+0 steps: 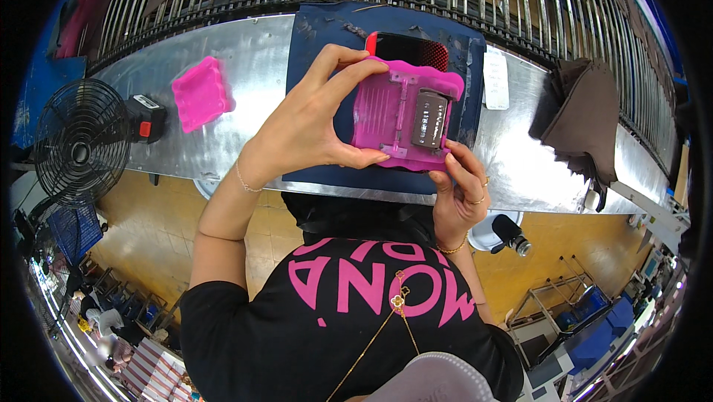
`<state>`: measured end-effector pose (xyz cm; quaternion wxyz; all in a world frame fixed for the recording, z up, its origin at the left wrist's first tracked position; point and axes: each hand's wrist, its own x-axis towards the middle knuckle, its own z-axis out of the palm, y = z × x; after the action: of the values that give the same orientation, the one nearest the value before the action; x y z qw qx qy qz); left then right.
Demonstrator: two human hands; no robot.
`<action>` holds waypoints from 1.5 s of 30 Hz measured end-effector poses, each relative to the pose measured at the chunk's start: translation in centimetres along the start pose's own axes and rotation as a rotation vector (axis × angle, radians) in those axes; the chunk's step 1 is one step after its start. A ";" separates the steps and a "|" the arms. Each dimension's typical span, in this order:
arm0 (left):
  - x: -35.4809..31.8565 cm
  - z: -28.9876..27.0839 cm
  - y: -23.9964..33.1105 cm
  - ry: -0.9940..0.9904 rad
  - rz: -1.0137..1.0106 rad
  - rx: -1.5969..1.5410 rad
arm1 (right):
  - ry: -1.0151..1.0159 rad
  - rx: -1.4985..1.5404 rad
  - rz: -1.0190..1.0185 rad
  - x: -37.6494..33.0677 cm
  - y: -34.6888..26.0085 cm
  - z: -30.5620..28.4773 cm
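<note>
Pink case (377,121) is over the blue mat (316,42). My left hand (312,112) grasps its left side, fingers at the far edge, thumb at the near; my right hand (460,195) pinches the near right corner. Judged light, stiffish, perhaps slick; the dark block (431,120) probably weights the right half. Best hold: wavy edges, sparing the thin middle bar (402,109).

Left grip (316,111) arched wide, palm inward, right grip (462,195) lower, more tightly curled
</note>
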<state>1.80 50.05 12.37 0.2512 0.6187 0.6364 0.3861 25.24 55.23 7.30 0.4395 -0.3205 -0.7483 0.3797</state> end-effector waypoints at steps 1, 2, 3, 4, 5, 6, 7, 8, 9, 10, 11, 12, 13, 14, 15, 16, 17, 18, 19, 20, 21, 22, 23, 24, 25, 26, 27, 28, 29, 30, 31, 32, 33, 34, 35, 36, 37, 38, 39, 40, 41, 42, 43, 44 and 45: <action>0.0 0.0 0.0 0.001 0.002 0.008 | 0.001 -0.004 -0.006 0.0 0.0 0.0; 0.0 0.0 0.0 0.003 0.004 0.015 | 0.001 -0.008 -0.011 0.0 0.1 0.0; -0.1 0.0 0.0 0.004 0.005 0.015 | -0.001 -0.008 -0.009 0.0 0.1 0.0; -0.1 0.0 0.0 0.005 0.005 0.014 | -0.003 -0.008 -0.007 0.1 0.0 0.0; -0.1 0.0 0.0 0.007 0.005 0.013 | -0.006 -0.008 -0.006 0.1 0.0 0.0; -0.1 0.0 0.0 0.006 -0.005 0.014 | -0.010 -0.015 -0.008 0.2 -0.1 -0.1; -0.1 0.0 0.0 0.005 -0.014 0.015 | -0.012 -0.022 -0.011 0.2 -0.1 -0.1; -0.1 0.1 0.0 0.004 -0.024 0.016 | -0.015 -0.029 -0.013 0.2 -0.1 -0.1; -0.1 0.1 0.0 0.008 -0.011 0.015 | -0.017 -0.032 -0.009 0.2 -0.2 -0.1; -0.1 0.1 0.0 0.012 0.001 0.014 | -0.019 -0.036 -0.006 0.2 -0.2 -0.1; -0.1 0.1 0.0 0.016 0.014 0.013 | -0.021 -0.039 -0.003 0.2 -0.3 -0.2; -0.1 0.2 0.0 0.018 0.012 0.013 | -0.024 -0.049 -0.005 0.2 -0.3 -0.2; -0.1 0.2 0.0 0.020 0.012 0.012 | -0.027 -0.058 -0.007 0.3 -0.4 -0.2; -0.1 0.2 0.0 0.022 0.012 0.012 | -0.029 -0.067 -0.010 0.3 -0.4 -0.2; -0.2 0.2 0.0 0.023 0.011 0.012 | -0.035 -0.076 -0.010 0.4 -0.5 -0.2; -0.2 0.2 0.0 0.024 0.011 0.011 | -0.040 -0.085 -0.010 0.5 -0.6 -0.2; -0.2 0.3 0.0 0.024 0.011 0.010 | -0.046 -0.094 -0.010 0.5 -0.7 -0.2; -0.2 0.3 0.0 0.022 0.014 0.013 | -0.043 -0.090 -0.005 0.5 -0.7 -0.3; -0.2 0.2 0.0 0.022 0.016 0.016 | -0.042 -0.084 0.000 0.4 -0.6 -0.2; -0.2 0.2 0.0 0.021 0.018 0.019 | -0.040 -0.079 0.005 0.4 -0.6 -0.3; -0.2 0.2 0.0 0.019 0.012 0.020 | -0.056 -0.094 -0.001 0.3 -0.6 -0.3; -0.2 0.2 0.1 0.017 0.008 0.022 | -0.071 -0.109 -0.009 0.4 -0.6 -0.5; -0.2 0.1 0.2 0.015 0.004 0.024 | -0.086 -0.125 -0.018 0.4 -0.6 -0.6; -0.2 0.1 0.3 0.012 -0.002 0.025 | -0.077 -0.003 0.088 0.3 -0.6 -0.6; -0.2 0.0 0.4 0.007 -0.004 0.026 | -0.064 0.119 0.191 0.2 -0.6 -0.7; -0.1 0.0 0.4 0.003 -0.007 0.027 | -0.052 0.241 0.294 0.2 -0.5 -0.7; -0.1 0.0 0.5 -0.002 -0.011 0.028 | -0.133 0.260 0.302 0.7 -0.6 -1.1; -0.1 -0.1 0.5 -0.005 -0.018 0.025 | -0.217 0.274 0.312 1.8 -0.7 -1.8; -0.2 -0.1 0.5 -0.009 -0.026 0.022 | -0.301 0.288 0.322 2.6 -0.9 -2.2; -0.2 -0.1 0.5 -0.011 -0.044 0.020 | -0.346 0.254 0.382 3.3 -0.8 -2.2; -0.2 -0.2 0.5 -0.013 -0.062 0.017 | -0.395 0.233 0.392 3.8 -0.7 -2.2; -0.2 -0.2 0.4 -0.015 -0.080 0.015 | -0.444 0.212 0.402 4.3 -0.6 -2.3; -0.2 -0.1 0.4 -0.016 -0.076 0.011 | -0.494 0.190 0.412 4.7 -0.5 -2.3; -0.2 -0.1 0.4 -0.018 -0.075 0.012 | -0.511 0.205 0.442 5.1 -0.7 -2.1; -0.2 -0.1 0.4 -0.019 -0.074 0.012 | -0.519 0.206 0.456 5.4 -0.7 -2.1; -0.1 -0.1 0.4 -0.020 -0.068 0.014 | -0.528 0.207 0.471 5.6 -0.8 -2.2; 0.0 -0.1 0.5 -0.023 -0.065 0.016 | -0.537 0.210 0.488 5.7 -0.7 -2.2; 0.0 -0.1 0.5 -0.026 -0.062 0.018 | -0.542 0.207 0.493 5.7 -0.7 -2.2; -0.1 -0.2 0.5 -0.024 -0.060 0.019 | -0.547 0.204 0.498 5.8 -0.5 -2.2; -0.1 -0.1 0.4 -0.021 -0.059 0.018 | -0.553 0.199 0.503 5.8 -0.4 -2.2; -0.2 0.0 0.3 -0.018 -0.057 0.016 | -0.553 0.212 0.506 5.8 -0.3 -2.2; -0.1 0.0 0.4 -0.019 -0.059 0.016 | -0.553 0.225 0.510 5.9 -0.3 -2.2; -0.1 -0.1 0.4 -0.020 -0.061 0.014 | -0.553 0.238 0.513 5.9 -0.2 -2.1; -0.1 -0.1 0.4 -0.021 -0.063 0.013 | -0.558 0.240 0.514 6.0 -0.1 -2.1; -0.1 0.0 0.4 -0.021 -0.065 0.010 | -0.563 0.242 0.515 6.0 -0.1 -2.2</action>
<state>2.03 49.91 12.71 0.2672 0.6032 0.6553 0.3678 24.74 60.73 10.55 0.1424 -0.3270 -0.6844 0.6360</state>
